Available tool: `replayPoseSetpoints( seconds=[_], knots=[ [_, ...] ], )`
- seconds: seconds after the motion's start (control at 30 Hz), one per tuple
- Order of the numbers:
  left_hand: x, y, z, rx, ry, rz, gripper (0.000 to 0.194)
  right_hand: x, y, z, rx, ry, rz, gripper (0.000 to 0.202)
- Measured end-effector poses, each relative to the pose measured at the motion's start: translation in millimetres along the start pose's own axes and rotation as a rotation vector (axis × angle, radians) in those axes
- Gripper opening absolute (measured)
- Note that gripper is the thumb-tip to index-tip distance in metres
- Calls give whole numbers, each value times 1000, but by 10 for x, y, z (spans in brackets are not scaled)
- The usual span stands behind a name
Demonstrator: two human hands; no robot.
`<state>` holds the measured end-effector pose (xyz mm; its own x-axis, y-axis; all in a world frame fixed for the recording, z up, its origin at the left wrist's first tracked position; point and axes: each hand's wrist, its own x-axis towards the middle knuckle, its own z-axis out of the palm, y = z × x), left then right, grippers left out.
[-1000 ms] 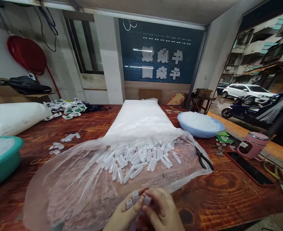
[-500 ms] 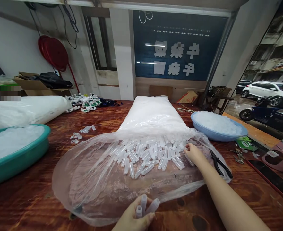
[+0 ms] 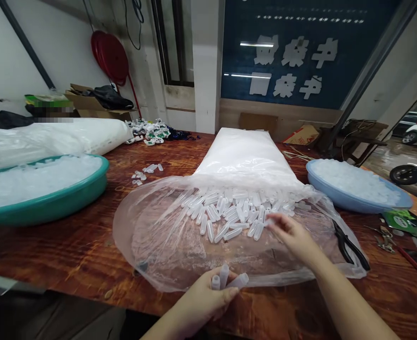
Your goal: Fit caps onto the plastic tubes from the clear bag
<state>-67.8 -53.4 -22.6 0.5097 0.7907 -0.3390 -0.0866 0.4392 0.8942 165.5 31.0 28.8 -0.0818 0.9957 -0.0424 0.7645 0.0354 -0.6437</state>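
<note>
My left hand (image 3: 212, 293) is closed around three small translucent plastic tubes (image 3: 224, 275) at the table's front edge, their ends poking up between thumb and fingers. Over the right part of the loose tubes (image 3: 231, 215) is my right hand (image 3: 290, 233), its thumb and fingertips drawn together. A pale end shows by those fingertips, but I cannot tell whether they grip it. The loose tubes lie heaped on the spread mouth of a clear plastic bag (image 3: 166, 236). Behind them the white, full body of the bag (image 3: 244, 151) lies flat.
A green basin (image 3: 88, 189) on the left and a blue basin (image 3: 353, 200) on the right hold heaped translucent pieces. Black-handled pliers (image 3: 350, 248) lie at the bag's right edge. Keys (image 3: 385, 240) rest beyond. A few loose pieces (image 3: 139, 177) sit near the green basin.
The view has turned left and downward. My right hand has drawn back from the right side of the heap, toward its nearer tubes. My left hand keeps its three tubes.
</note>
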Motion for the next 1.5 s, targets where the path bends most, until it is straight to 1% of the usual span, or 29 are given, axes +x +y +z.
replayPoseSetpoints(
  seconds=[0.07,0.1,0.17,0.2,0.27,0.33,0.37,0.5,0.57,0.6,0.63,0.67,0.73,0.77,0.8,0.87,0.93,0.97,1.0,1.07,1.1,1.17,1.23,1.27,1.3,1.33,1.4,1.5],
  knots=[
    [-7,9,-11,-20,-38,29,46,-339,-165,158,100,-197,-126,23],
    [-7,8,-18,-28,-50,36,46,-480,-219,229,180,-292,-217,22],
    [-6,3,-34,-30,-58,42,46,-669,-263,331,256,-347,-347,18],
    [-6,2,-41,-28,-64,40,47,-718,-261,360,270,-346,-397,17],
    [-15,12,-54,-23,-94,30,48,-750,-234,373,249,-342,-464,19],
    [-33,44,-62,-30,-128,16,50,-739,-212,345,211,-380,-506,25],
    [-44,66,-64,-28,-141,7,50,-731,-211,325,197,-401,-504,25],
    [-86,144,-52,46,-172,-8,52,-740,-253,287,197,-463,-423,21],
    [-93,150,-29,95,-147,-13,50,-767,-262,325,120,-449,-420,21],
    [-93,144,-12,116,-125,-14,47,-784,-255,360,40,-414,-418,23],
    [-91,135,7,144,-100,-19,43,-803,-243,400,-51,-371,-401,29],
    [-88,124,28,180,-75,-25,38,-823,-225,440,-135,-330,-367,40],
    [-84,104,65,255,-29,-40,30,-865,-181,505,-221,-287,-267,56],
    [-83,97,78,280,-10,-41,28,-887,-159,522,-209,-283,-226,56],
    [-82,92,85,285,4,-35,27,-909,-139,529,-168,-290,-207,48],
    [-83,84,88,247,3,-14,30,-952,-111,523,-63,-307,-244,29],
    [-83,75,83,211,-13,-13,35,-987,-102,511,-14,-329,-295,25],
    [-82,71,82,213,-18,-21,36,-998,-107,507,-23,-341,-295,20],
    [-81,67,83,226,-19,-27,35,-1005,-116,503,-47,-349,-276,21],
    [-79,61,89,261,-14,-32,32,-1004,-144,484,-98,-340,-232,33],
    [-78,61,93,272,-15,-33,30,-997,-159,467,-110,-328,-229,33],
    [-77,65,96,267,-29,-33,30,-978,-180,427,-109,-315,-274,24],
    [-78,72,92,243,-52,-33,33,-961,-181,403,-114,-332,-353,16],
    [-80,75,89,236,-58,-31,34,-954,-173,407,-120,-347,-384,16],
    [-82,76,87,239,-52,-26,34,-949,-162,423,-125,-358,-398,20],
    [-84,75,85,253,-40,-24,33,-946,-150,451,-120,-362,-387,25],
    [-88,61,83,287,-15,-27,27,-949,-137,531,-56,-366,-310,31],
    [-93,32,92,342,-6,-6,19,-973,-160,646,131,-423,-161,39]
  ],
)
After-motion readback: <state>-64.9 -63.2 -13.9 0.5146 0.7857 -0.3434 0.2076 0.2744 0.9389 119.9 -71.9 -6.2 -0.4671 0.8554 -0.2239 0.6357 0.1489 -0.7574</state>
